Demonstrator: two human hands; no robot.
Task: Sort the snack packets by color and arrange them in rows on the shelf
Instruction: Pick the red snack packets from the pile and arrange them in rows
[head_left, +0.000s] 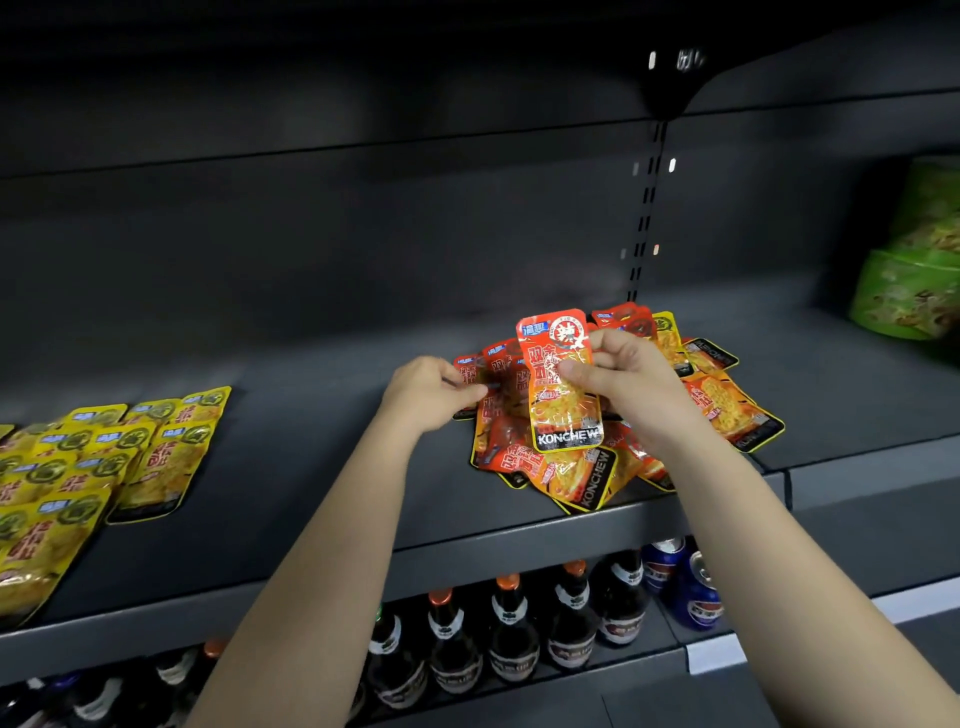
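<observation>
Red glossy packet (563, 384) pinched upright by right hand (631, 387) fingers; left hand (428, 392) fingers grip the pile (576, 480) edge.

"KONCHEW" stands in white capitals on the black band at the bottom of the red packet (563, 384) held upright over the pile (727, 405). At that packet's top left corner sits a small blue tag with white characters too small to read. The same word "KONCHEW" runs sideways along the black edge of another packet (597, 483) at the near side of the pile, while the print on the yellow packets (78, 467) at left and on the bottles (511, 639) on the lower shelf is too blurred to read.
</observation>
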